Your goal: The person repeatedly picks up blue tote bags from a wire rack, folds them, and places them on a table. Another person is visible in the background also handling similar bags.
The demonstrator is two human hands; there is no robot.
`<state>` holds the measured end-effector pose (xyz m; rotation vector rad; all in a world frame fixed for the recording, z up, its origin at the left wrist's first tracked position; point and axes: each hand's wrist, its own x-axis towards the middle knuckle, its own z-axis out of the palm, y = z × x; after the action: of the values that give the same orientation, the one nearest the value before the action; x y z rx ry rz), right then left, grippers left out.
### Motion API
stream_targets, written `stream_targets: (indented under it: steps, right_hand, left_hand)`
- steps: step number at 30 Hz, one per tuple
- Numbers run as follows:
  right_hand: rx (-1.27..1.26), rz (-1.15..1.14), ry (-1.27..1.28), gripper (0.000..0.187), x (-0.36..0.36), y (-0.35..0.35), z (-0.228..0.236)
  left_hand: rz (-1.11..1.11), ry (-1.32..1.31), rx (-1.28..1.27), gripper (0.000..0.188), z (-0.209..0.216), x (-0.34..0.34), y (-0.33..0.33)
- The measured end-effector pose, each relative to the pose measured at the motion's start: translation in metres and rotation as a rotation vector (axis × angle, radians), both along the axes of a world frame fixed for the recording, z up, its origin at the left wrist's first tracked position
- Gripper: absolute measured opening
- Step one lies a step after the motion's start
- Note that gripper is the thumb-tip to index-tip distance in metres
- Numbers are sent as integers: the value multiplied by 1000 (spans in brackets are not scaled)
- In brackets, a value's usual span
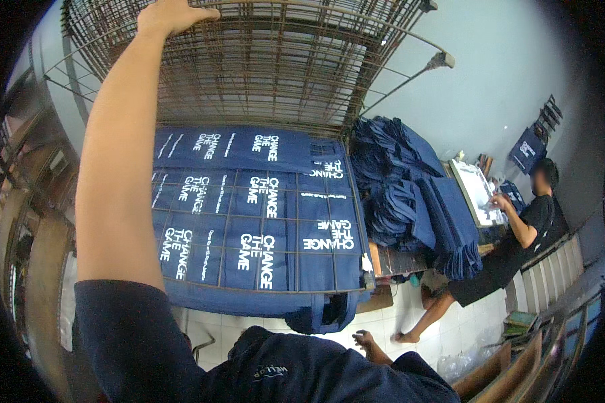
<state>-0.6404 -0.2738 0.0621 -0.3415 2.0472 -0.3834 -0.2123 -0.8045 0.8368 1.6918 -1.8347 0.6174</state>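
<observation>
My left arm is raised high. At the top edge of the view my left hand (171, 17) is closed on the front rim of a tilted-up wire drying rack (269, 60), its thumb along the wire and its other fingers partly out of view. Below, navy blue fabric bags (242, 201) with white print lie in rows on a lower wire rack (316, 291). Dark handles of one bag (319, 316) hang over the front right corner. Down by my side, my right hand (364, 341) is empty with its fingers apart, below that corner and touching nothing.
Right of the rack, piles of navy bags (410, 208) cover a low table. Beyond them a co-worker (528, 221) in black sits working at a white printing frame (476, 191). Wooden frames (517, 363) lean at the lower right. More racks stand at the left.
</observation>
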Motion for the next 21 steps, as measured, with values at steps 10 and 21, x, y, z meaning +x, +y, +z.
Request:
stream_targets:
  steps: [10, 21]
  right_hand:
    - [-44, 20, 57, 53, 1, -14, 5]
    - [-74, 44, 38, 54, 8, -27, 6]
  left_hand:
    - [-90, -43, -34, 83, 4, 13, -5]
    - [-67, -60, 14, 85, 11, 19, -6]
